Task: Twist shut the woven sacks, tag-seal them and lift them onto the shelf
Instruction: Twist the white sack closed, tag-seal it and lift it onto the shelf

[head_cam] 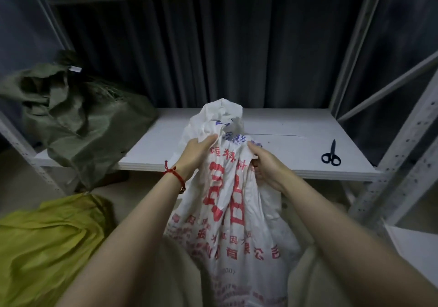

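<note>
Head view. The white sack (pixel 227 211) stands at centre, in front of the shelf (pixel 296 128), its neck bunched but not yet twisted. The left hand (pixel 196 152) at 11 o'clock and the right hand (pixel 265 164) at 1 o'clock each curl their fingers round gathered cloth. Advisable: draw all slack into one rope before turning. The cloth is crinkled woven plastic with red print. A limp green sack (pixel 78 121) slumps at 9 o'clock; scissors (pixel 331 155) lie at 3 o'clock.

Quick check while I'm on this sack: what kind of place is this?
Probably a storeroom. A bare metal rack with slotted uprights holds a green sack, a yellow sack lies on the floor near the white sack being gripped, and a dark curtain hangs behind the rack.
</note>
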